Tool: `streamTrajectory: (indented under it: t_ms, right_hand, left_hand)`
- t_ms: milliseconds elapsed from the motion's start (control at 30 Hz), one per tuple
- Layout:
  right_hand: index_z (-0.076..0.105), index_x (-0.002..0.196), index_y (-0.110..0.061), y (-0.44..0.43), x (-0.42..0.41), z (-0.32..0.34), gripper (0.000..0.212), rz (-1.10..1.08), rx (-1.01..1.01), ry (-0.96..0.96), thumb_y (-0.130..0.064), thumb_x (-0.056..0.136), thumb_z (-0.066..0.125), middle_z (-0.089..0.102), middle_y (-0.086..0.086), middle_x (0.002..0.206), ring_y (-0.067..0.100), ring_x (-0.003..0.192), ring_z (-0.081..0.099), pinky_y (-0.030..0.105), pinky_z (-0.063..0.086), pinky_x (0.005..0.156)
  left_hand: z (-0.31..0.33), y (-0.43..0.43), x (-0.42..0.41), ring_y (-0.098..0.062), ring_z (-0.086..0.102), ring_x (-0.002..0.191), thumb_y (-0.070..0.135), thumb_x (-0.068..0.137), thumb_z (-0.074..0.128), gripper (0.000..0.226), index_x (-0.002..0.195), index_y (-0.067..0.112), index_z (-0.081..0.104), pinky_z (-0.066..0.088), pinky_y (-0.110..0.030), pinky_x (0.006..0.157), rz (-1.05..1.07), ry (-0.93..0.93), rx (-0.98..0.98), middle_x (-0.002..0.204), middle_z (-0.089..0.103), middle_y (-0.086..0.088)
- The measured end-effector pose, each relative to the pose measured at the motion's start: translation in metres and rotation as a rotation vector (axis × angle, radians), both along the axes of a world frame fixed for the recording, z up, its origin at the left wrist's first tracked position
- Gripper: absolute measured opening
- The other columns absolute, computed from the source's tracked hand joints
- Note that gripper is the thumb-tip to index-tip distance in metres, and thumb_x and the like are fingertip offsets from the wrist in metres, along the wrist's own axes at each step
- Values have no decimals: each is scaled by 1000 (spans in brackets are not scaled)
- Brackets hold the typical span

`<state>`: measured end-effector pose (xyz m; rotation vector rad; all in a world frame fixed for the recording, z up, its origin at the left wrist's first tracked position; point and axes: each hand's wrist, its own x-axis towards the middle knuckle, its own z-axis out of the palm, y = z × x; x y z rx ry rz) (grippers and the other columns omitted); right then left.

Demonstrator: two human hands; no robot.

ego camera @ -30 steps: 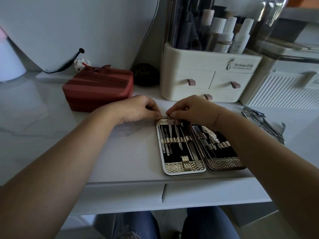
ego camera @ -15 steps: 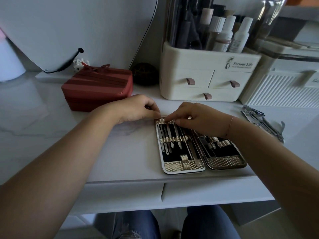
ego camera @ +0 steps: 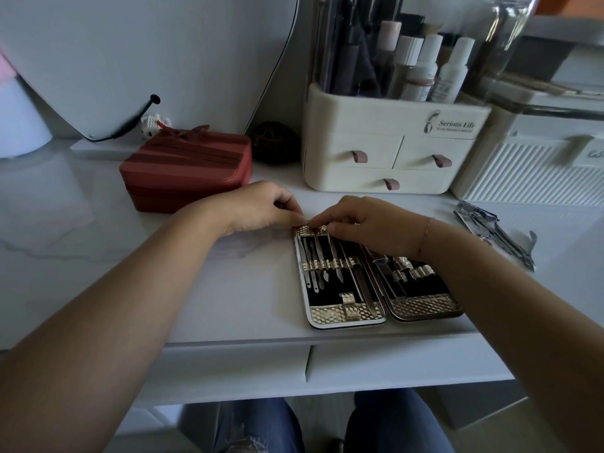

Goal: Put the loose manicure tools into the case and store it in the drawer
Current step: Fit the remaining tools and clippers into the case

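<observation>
Open case (ego camera: 346, 313), gold woven trim, black lining, slim steel tools (ego camera: 338, 273) strapped inside, left hand (ego camera: 258, 210) pinching far-left corner, right hand (ego camera: 369, 223) curled on far edge, grip unclear.

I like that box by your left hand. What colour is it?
The box is red, head view.

There it is on the front of the cream drawer organizer (ego camera: 392, 125): dark script lettering (ego camera: 456, 123) reading "Serious Life", just right of a small figure logo (ego camera: 430, 120). A finer line runs under it, too small to make out. Over on the white ribbed box (ego camera: 529, 171), a label (ego camera: 595, 153) shows a few script letters, cut off at the edge and unreadable. The print on the bottles (ego camera: 452, 73) is blurred.
</observation>
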<state>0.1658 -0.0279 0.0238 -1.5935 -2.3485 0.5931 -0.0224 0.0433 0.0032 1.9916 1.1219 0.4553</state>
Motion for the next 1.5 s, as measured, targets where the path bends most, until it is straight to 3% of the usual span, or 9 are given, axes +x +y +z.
streamTrajectory:
  t_ms: [67, 167, 267, 333, 833, 933, 1067, 1367, 1500]
  right_hand:
    - [63, 119, -24, 0, -1, 0, 29, 12, 4, -20, -20, 95, 48, 61, 8, 87, 28, 90, 59, 21, 42, 78]
    - [63, 119, -27, -3, 1, 0, 29, 50, 19, -47, -21, 95, 48, 58, 25, 95, 35, 87, 58, 35, 43, 82]
    - [59, 122, -33, -6, 4, -1, 31, 50, 9, -54, -25, 95, 48, 47, -1, 101, 1, 80, 49, 13, 36, 77]
    - [58, 123, -35, -7, 6, -2, 31, 53, 8, -67, -26, 95, 48, 43, -5, 103, -6, 79, 44, 1, 30, 74]
    - [57, 123, -32, -21, 26, 3, 32, -33, 81, 109, -28, 91, 54, 55, -8, 107, 1, 96, 54, 12, 41, 85]
    - [67, 107, -24, -30, 75, 15, 22, -308, 257, 121, -24, 85, 63, 65, -6, 99, 1, 87, 60, 15, 47, 82]
    - [73, 79, -13, -50, 131, 17, 6, -606, 231, -64, -20, 77, 73, 67, -3, 66, 8, 58, 59, 7, 40, 54]
    - [72, 67, -15, -49, 139, 0, 8, -685, 116, -156, -19, 74, 75, 60, -6, 59, 4, 58, 49, 17, 34, 54]
    - [73, 74, -9, -46, 138, 3, 11, -686, 52, -171, -20, 77, 72, 54, -9, 52, 2, 46, 52, 16, 32, 51]
  left_hand:
    - [1, 0, 0, 6, 52, 55, 23, 81, 71, 6, 83, 18, 68, 40, -5, 53, 1, 2, 5, 71, 63, 7]
    - [1, -1, 0, 2, 53, 59, 23, 81, 71, 6, 82, 19, 68, 40, -5, 54, -1, 5, 4, 73, 63, 6]
    - [1, -1, 0, -1, 54, 62, 23, 81, 70, 6, 84, 18, 68, 41, -6, 55, 2, 6, 1, 74, 64, 6]
    - [1, -1, 0, -1, 54, 63, 24, 81, 71, 6, 83, 19, 68, 41, -6, 55, 1, 6, 2, 74, 64, 6]
    - [-1, 0, -1, -2, 55, 66, 23, 81, 70, 5, 83, 19, 68, 42, -12, 62, -10, 16, 24, 76, 66, 6]
    - [-3, 3, -2, -6, 57, 73, 21, 80, 71, 5, 83, 18, 68, 43, -19, 72, -12, 10, 22, 82, 68, 1]
    - [-2, 3, 0, -6, 56, 72, 21, 80, 70, 3, 81, 19, 67, 40, -19, 72, -29, 15, 19, 80, 67, 3]
    - [-2, -2, 0, -10, 58, 84, 19, 81, 69, 2, 82, 18, 67, 41, -24, 86, -8, -16, 7, 91, 70, -4]
    - [-1, -3, 0, -8, 57, 78, 18, 82, 69, 4, 79, 20, 66, 41, -16, 76, -10, -15, 2, 83, 68, 2]
